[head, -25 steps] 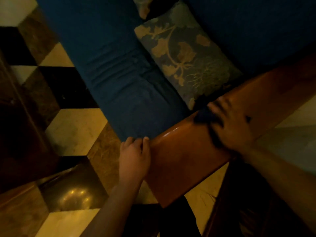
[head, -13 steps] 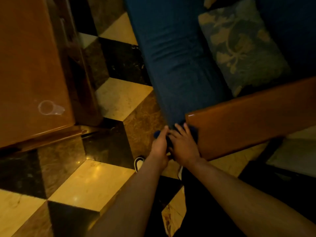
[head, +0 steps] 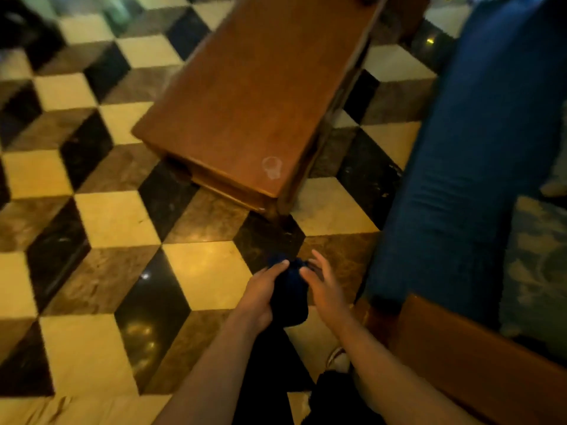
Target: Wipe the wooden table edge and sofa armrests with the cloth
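Note:
A dark blue cloth [head: 291,294] hangs bunched over the floor, low in the middle of the view. My left hand [head: 260,294] grips its left side. My right hand [head: 325,288] is beside it on the right with fingers spread, touching or nearly touching the cloth. The wooden table [head: 254,96] stands ahead, its near corner about a hand's length beyond the cloth, with a pale ring mark near that corner. The wooden sofa armrest [head: 460,348] runs across the lower right, to the right of my right hand.
The blue sofa seat [head: 478,167] fills the right side, with a patterned cushion [head: 540,265] at the far right edge. The floor [head: 113,222] is glossy cube-pattern tile in cream, brown and black. My dark trousers and a shoe [head: 337,360] show at the bottom.
The view has swung left from the armrest toward the table. Both hands came off the armrest end with the cloth, which went from my right hand into my left; my right fingers have opened.

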The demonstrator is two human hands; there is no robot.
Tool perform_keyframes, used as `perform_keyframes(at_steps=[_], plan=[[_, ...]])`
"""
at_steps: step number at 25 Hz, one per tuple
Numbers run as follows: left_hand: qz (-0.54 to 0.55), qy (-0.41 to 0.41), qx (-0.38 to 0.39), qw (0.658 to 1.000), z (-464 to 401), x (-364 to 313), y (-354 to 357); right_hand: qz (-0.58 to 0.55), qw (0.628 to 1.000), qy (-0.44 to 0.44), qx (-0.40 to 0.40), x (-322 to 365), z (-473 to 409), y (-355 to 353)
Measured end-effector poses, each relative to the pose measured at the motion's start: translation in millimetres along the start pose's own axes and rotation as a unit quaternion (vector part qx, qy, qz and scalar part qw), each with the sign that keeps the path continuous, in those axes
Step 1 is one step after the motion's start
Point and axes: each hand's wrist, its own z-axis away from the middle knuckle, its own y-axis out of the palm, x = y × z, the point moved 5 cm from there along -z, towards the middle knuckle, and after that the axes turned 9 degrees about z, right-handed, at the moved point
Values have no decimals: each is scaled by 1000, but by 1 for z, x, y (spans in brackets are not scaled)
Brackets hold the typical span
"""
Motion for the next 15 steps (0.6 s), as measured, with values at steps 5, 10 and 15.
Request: perform_keyframes(at_steps=[5,10,15], plan=[[169,48,40,984,54,-59,-69,-65,976,85,190,49,-4,84],[198,157,-9,968,59,-144,-168,30,961,40,272,133,-29,196],[168,178,-24,969,60,-225,-285,78,960,1,268,212,-43,332]])
